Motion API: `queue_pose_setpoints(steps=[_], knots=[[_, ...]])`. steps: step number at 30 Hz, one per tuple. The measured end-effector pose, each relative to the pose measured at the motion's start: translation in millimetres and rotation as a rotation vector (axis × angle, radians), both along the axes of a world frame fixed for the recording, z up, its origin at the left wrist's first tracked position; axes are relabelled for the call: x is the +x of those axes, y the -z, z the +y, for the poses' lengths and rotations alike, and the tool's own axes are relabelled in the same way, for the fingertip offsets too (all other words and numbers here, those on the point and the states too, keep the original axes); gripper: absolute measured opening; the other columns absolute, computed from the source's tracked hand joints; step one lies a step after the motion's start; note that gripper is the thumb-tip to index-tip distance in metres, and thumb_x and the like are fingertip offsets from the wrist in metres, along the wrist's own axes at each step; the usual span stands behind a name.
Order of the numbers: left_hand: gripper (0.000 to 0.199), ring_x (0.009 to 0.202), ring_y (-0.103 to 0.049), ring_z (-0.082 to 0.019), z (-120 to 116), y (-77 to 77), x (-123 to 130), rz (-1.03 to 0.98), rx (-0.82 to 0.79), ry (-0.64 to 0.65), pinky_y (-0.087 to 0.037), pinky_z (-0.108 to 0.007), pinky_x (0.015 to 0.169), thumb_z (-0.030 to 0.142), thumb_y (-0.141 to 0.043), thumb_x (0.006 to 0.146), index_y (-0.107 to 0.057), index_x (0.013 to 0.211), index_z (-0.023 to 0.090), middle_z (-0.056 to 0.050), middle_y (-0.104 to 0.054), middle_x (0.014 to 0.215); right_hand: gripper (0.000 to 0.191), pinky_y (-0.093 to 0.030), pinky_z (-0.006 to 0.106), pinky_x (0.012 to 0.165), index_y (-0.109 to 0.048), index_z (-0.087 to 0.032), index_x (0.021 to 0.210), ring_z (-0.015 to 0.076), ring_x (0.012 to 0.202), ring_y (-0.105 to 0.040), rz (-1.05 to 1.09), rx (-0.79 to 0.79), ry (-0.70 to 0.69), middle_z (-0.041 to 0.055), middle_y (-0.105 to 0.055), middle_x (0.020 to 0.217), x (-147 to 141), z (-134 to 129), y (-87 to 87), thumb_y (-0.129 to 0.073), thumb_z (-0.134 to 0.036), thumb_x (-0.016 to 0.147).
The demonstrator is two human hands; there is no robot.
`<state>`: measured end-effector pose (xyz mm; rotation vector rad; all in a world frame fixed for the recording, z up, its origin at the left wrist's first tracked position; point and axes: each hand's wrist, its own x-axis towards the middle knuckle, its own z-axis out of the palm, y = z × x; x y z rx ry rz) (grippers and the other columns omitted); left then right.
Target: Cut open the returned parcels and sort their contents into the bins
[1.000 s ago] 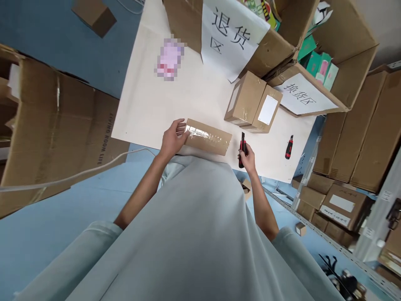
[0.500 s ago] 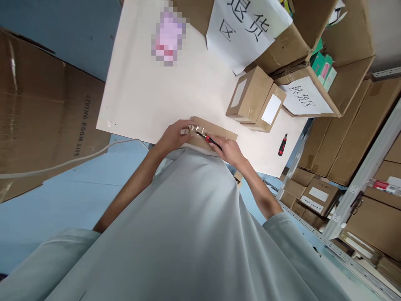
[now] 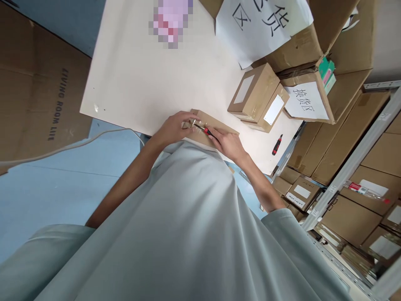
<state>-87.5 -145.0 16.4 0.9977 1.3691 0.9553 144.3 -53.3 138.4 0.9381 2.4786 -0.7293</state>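
Note:
A flat brown cardboard box (image 3: 216, 121) lies at the near edge of the white table (image 3: 140, 71), against the grey shirt, with shiny clear tape at its left end. My left hand (image 3: 177, 126) grips that left end, thumb and fingers around its corner. In my right hand (image 3: 227, 144) is a red and black cutter (image 3: 207, 131), its tip pointing left at the tape near my left fingers. My right hand rests over the box's right part and hides some of it.
Two small cartons (image 3: 253, 93) stand right of the box. Beyond them are open cartons with paper signs (image 3: 302, 100). Another red and black cutter (image 3: 277, 144) lies at the right edge. A pale cable (image 3: 106, 133) hangs at left.
The view has shifted, so the table and shelves sit differently. The cutter's tip remains at the taped end, and both hands keep nearly the same grip.

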Motion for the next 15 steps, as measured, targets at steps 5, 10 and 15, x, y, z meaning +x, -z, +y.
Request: queue_pose_setpoints(steps=[5,10,15], knots=[[0.045,0.124,-0.071,-0.034,1.0,-2.8,-0.2,-0.021,-0.006,-0.012,-0.057,-0.053,0.115,0.037,-0.086,0.084,-0.08,0.127,0.026,-0.007,-0.071,0.136,0.055,-0.061,0.036,0.092,-0.047,-0.025,0.172,0.0286,0.105,-0.074,-0.127,0.062,-0.027,0.0147,-0.075,0.126,-7.2,-7.7,0.9,-0.036,-0.033,0.119],[0.043,0.124,-0.071,-0.033,3.3,-8.5,-0.7,0.02,-0.004,0.021,-0.058,-0.051,0.114,0.036,-0.08,0.087,-0.08,0.129,0.026,-0.008,-0.072,0.135,0.064,-0.061,0.036,0.094,-0.04,-0.025,0.176,0.0282,0.11,-0.076,-0.267,0.082,-0.084,0.0172,-0.073,0.133,-21.4,-12.7,-12.1,-0.039,-0.015,0.113],[0.046,0.124,-0.071,-0.033,4.5,-14.5,-1.1,0.042,-0.043,0.039,-0.058,-0.047,0.11,0.038,-0.08,0.086,-0.08,0.131,0.028,-0.009,-0.072,0.14,0.071,-0.061,0.035,0.095,-0.029,-0.022,0.18,0.0279,0.119,-0.075,-0.463,0.07,-0.157,0.0192,-0.071,0.142,-38.0,-10.3,-38.4,-0.036,-0.008,0.111]])
